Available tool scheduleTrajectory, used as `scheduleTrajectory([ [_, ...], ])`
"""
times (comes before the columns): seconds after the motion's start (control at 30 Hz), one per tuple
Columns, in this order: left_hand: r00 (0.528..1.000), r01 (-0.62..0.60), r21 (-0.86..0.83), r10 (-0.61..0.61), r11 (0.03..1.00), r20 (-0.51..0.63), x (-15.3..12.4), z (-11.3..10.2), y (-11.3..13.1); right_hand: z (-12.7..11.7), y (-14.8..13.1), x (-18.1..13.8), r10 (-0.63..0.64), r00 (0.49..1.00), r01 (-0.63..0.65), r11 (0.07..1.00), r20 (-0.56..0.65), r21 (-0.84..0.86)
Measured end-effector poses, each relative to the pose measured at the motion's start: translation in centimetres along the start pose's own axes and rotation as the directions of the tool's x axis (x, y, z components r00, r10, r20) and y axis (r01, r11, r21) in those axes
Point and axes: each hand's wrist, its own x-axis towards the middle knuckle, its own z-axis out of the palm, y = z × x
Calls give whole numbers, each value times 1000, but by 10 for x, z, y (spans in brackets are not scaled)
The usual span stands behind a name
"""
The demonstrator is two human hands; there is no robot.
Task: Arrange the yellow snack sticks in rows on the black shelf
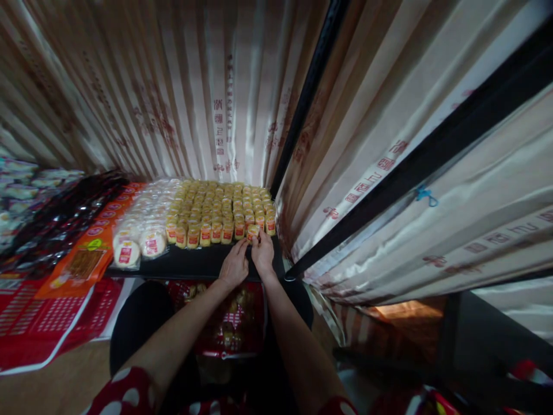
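A small yellow wrapped snack packet (pixel 252 231) with a red and orange label is between my two hands, at the front of the rows. My right hand (pixel 263 253) has its fingers closed on the packet's right and lower side. From the left, my left hand (pixel 235 265) meets it with fingers bent together at its lower edge; part of that grip is hidden. Directly behind are tight rows of matching yellow packets (pixel 207 216) on a black tabletop (pixel 173 262). Below my forearms, a red basket (pixel 207 349) holds several more yellow packets (pixel 233 334).
White round wrapped pastries (pixel 152 243) stand left of the yellow rows. Farther left are orange packets (pixel 84 259), dark shiny packets (pixel 56 207) and a red basket (pixel 38 323). Pale curtains (pixel 203 86) with red print hang behind, and black poles (pixel 302 98) rise at the right.
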Motion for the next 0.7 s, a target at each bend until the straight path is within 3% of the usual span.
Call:
scheduleTrajectory([
  [0.2, 1000, -9, -2, 9, 1000, 22, 1, -1, 0, 6, -2, 3, -9, 1000, 10, 998, -9, 60],
  [0.4, 999, 10, 17, -10, 1000, 38, 1, 0, 0, 9, 0, -8, 14, 997, 4, 975, -76, 223],
  [0.7, 998, 15, 40, -17, 999, 59, 2, -1, 2, 7, 0, -15, -51, 994, 62, 991, -94, 120],
])
